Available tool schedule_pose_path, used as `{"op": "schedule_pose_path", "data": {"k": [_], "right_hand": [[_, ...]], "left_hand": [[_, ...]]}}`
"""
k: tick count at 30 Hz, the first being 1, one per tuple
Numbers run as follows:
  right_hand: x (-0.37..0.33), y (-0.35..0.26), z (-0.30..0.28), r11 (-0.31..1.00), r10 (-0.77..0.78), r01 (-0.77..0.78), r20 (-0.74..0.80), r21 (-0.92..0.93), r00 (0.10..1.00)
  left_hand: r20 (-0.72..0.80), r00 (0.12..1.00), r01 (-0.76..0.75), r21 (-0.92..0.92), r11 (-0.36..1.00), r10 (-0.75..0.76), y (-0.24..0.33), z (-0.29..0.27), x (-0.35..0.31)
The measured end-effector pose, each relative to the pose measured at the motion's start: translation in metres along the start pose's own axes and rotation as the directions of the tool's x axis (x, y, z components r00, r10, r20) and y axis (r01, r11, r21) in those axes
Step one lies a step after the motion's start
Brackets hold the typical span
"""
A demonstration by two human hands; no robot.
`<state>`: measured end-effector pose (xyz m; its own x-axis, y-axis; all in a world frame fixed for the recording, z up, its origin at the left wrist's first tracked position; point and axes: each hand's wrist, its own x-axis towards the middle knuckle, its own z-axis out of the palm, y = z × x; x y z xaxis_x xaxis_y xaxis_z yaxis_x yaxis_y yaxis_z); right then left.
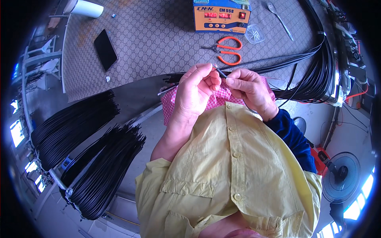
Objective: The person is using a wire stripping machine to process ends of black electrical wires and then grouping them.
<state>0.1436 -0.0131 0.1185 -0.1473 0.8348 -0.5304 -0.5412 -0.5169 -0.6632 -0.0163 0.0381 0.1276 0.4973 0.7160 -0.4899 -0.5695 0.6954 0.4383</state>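
A thin black cable [220, 73] is held in front of my chest, close to the table's near edge. My right hand [250, 85] pinches it between thumb and forefinger, below its end. With fingers closed, my left hand [197, 85] grips the cable's tip, where small bare or coloured wires [214, 66] seem to show; the detail is too small to tell. Just beyond the hands lie orange-handled scissors [229, 51] on the patterned table [154, 51]. Several more black cables [285, 63] run along the table's edge beside my right hand.
At the back stands an orange and blue box [222, 18] with a red display, next to a clear round plastic piece [254, 34] and a slim metal tool [279, 20]. A phone [106, 50] and white roll [84, 8] lie left. Black cable bundles [105, 174] hang lower left; a fan [341, 177] stands right.
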Motion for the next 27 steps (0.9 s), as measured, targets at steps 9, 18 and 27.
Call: {"op": "schedule_pose_path", "data": {"k": [9, 18, 27], "right_hand": [[-0.001, -0.005, -0.005, 1.0, 0.02, -0.02, 0.07, -0.005, 0.997], [0.001, -0.004, -0.011, 1.0, 0.019, -0.017, 0.117, -0.016, 0.993], [0.003, -0.003, -0.012, 0.999, 0.031, -0.029, 0.109, -0.021, 0.994]], "left_hand": [[0.048, 0.996, 0.078, -0.043, 0.996, -0.076, 0.002, -0.004, 0.004], [0.09, 0.981, 0.176, -0.003, 0.984, -0.175, 0.009, -0.007, 0.008], [0.07, 0.972, 0.227, -0.008, 0.974, -0.226, 0.013, -0.007, 0.009]]}}
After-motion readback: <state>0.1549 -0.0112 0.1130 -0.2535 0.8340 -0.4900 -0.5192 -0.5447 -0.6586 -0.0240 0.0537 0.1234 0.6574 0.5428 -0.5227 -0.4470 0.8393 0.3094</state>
